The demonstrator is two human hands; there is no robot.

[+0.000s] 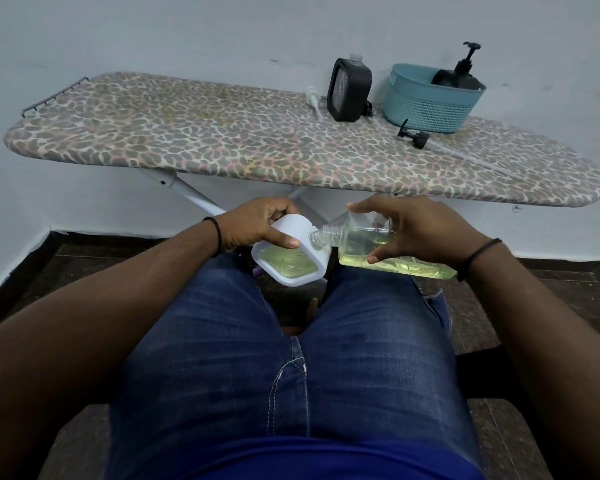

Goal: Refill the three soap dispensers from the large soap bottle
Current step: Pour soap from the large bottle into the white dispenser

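No brand or writing can be read on any container; the white dispenser (288,252), tilted above the knees at 6 o'clock from the ironing board (187,140), is gripped by the left hand (253,226), yellow-green soap seen through its window; its opening is hidden behind the neck of the large soap bottle (378,245), held tipped leftward in the right hand (416,230); at 1 o'clock a black dispenser (349,88), a loose pump (413,135) and a teal basket (426,102) are seen, the basket's dark contents partly hidden.

Large soap bottle (378,247) tilted (neck at the mouth) against white dispenser (290,254), both hand-held.
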